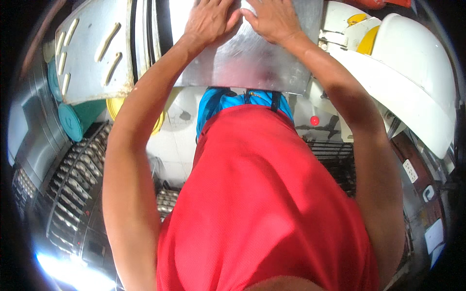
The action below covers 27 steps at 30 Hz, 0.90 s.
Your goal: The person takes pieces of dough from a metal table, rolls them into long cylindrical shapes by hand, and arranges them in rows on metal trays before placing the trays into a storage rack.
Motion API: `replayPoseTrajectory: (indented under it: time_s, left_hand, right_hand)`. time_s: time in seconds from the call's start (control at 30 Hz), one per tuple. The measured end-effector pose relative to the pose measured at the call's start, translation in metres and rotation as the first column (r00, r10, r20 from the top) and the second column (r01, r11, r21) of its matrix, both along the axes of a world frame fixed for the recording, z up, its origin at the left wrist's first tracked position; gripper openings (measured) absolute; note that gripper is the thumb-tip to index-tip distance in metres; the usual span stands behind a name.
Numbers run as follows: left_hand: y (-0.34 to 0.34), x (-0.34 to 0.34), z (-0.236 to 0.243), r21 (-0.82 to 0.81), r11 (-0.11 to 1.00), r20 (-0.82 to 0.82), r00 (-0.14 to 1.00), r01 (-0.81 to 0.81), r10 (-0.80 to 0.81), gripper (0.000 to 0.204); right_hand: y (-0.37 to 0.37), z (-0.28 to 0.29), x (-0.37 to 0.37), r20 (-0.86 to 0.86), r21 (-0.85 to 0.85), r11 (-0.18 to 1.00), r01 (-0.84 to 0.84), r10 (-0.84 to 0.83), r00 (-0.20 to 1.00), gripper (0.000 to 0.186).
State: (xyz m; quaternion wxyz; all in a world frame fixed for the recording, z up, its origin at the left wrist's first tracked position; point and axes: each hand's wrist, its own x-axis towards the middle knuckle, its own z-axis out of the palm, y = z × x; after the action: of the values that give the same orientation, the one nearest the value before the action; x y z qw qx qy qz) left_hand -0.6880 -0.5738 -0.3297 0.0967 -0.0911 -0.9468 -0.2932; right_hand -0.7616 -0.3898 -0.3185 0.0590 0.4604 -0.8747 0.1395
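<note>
My left hand (208, 22) and my right hand (272, 22) lie palm down near the top of the view on a shiny steel work surface (228, 63). Their thumbs are close together, and their fingers stretch away from me, partly cut off by the frame edge. Anything under the palms is hidden. Left of the surface, a worn metal tray (90, 87) holds several thin pale dough sticks (108, 41), laid apart from one another.
At right stands a large white machine (407, 68) with yellow parts. Teal containers (70, 121) and a yellow lid (116, 109) are below the tray. Dark racks (77, 174) stand low on both sides, with a socket strip (409, 169) at right.
</note>
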Motion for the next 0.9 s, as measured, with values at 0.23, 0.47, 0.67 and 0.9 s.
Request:
replayPoseTrajectory:
  time_s: [0.23,0.47,0.67,0.9]
  left_hand:
    - [-0.001,0.004,-0.013,0.029,0.999,-0.155,0.988,0.026,-0.021,0.053]
    - [0.0,0.007,-0.019,0.044,0.998,-0.187,0.982,0.033,-0.024,0.049]
    - [0.002,0.023,-0.023,0.037,0.999,-0.278,0.96,-0.016,0.026,0.039]
    - [0.003,0.066,0.003,-0.308,0.945,-0.112,0.99,-0.113,0.082,0.057]
  right_hand:
    - [0.002,-0.005,0.001,0.008,-0.038,0.999,0.003,-0.002,1.0,0.051]
    - [0.015,-0.001,0.018,0.053,-0.203,0.978,0.05,-0.04,0.998,0.057]
    - [0.012,-0.014,0.019,-0.005,-0.168,0.985,0.033,-0.035,0.999,0.056]
    - [0.037,-0.01,0.03,0.217,-0.148,0.985,0.086,-0.053,0.975,0.042]
